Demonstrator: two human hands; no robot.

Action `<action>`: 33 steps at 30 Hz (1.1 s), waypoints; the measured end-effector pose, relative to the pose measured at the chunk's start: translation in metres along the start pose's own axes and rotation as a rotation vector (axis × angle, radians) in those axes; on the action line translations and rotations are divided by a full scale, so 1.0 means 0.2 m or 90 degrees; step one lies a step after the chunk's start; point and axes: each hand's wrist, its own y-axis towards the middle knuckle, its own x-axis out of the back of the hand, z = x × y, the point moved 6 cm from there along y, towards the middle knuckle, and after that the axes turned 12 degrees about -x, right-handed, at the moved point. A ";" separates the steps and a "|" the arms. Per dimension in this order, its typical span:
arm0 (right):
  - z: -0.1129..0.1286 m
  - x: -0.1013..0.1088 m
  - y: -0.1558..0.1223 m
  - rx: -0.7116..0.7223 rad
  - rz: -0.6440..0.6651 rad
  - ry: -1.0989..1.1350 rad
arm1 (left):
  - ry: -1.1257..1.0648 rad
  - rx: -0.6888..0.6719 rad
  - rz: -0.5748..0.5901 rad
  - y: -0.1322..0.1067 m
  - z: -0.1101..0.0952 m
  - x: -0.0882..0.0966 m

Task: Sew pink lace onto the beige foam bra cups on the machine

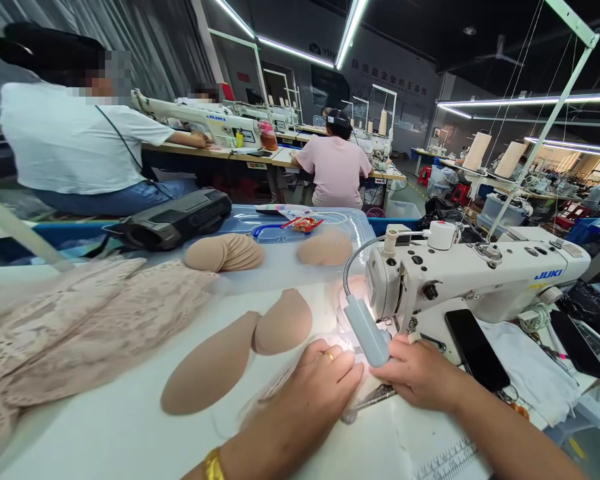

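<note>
At the needle area of a white sewing machine (480, 273), a pale, sheer piece of fabric (266, 399) lies under both hands, washed out by bright light. My left hand (325, 373), wearing a ring, has its fingers curled together on the fabric left of the needle. Close by on the right, my right hand (420, 373) pinches at the fabric's edge, its fingertips partly behind a grey gooseneck lamp (367, 331). The needle itself is hidden. Two beige bra cups (207, 367) (284, 323) lie left of my left hand.
Beige lace fabric (95, 320) covers the table's left. Behind are stacked cups (225, 253), another cup pile (325, 247) and a black speaker-like case (175, 219). A phone (477, 350) and white cloth (530, 367) lie right. Co-workers (80, 140) (335, 160) sit beyond.
</note>
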 end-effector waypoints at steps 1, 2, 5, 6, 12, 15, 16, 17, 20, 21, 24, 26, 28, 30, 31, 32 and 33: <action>0.00 0.00 0.00 0.000 0.001 0.001 | -0.009 0.004 -0.010 0.00 0.00 0.00; 0.00 0.00 0.00 -0.002 0.004 -0.001 | -0.012 0.007 -0.019 0.01 0.00 0.00; 0.00 -0.01 0.00 -0.014 0.017 -0.012 | 0.002 0.007 -0.039 0.01 -0.01 -0.01; 0.00 -0.01 0.00 -0.018 0.022 -0.014 | 0.016 0.006 -0.041 0.01 -0.01 -0.02; 0.00 -0.01 0.01 -0.028 0.038 -0.020 | 0.061 0.004 -0.057 0.01 -0.04 -0.05; 0.00 -0.03 0.01 -0.044 0.059 -0.036 | 0.071 0.010 -0.061 0.02 -0.05 -0.03; 0.00 -0.03 0.01 -0.048 0.065 -0.040 | 0.076 0.009 -0.054 0.03 -0.05 -0.02; 0.00 -0.03 0.01 -0.051 0.068 -0.044 | 0.081 0.008 -0.047 0.04 -0.05 -0.01; 0.00 -0.04 0.01 -0.053 0.064 -0.047 | 0.095 0.006 -0.032 0.05 -0.06 0.00; 0.00 -0.04 0.01 -0.053 0.062 -0.047 | 0.101 0.005 -0.035 0.05 -0.06 0.01; -0.01 -0.04 0.01 -0.060 0.068 -0.051 | 0.104 -0.004 -0.043 0.06 -0.06 0.02; -0.01 -0.05 0.01 -0.070 0.079 -0.054 | 0.091 -0.009 -0.046 0.07 -0.05 0.02; -0.02 -0.06 0.01 -0.085 0.087 -0.058 | 0.057 -0.014 -0.044 0.07 -0.03 0.01; -0.03 -0.07 0.01 -0.096 0.090 -0.061 | 0.001 -0.015 -0.039 0.08 0.01 0.00; -0.03 -0.08 0.01 -0.099 0.088 -0.063 | -0.030 -0.018 -0.037 0.08 0.03 -0.01; -0.04 -0.08 0.01 -0.103 0.084 -0.064 | -0.058 -0.021 -0.036 0.09 0.05 -0.02; -0.04 -0.08 0.01 -0.107 0.079 -0.065 | -0.081 -0.027 -0.043 0.09 0.07 -0.02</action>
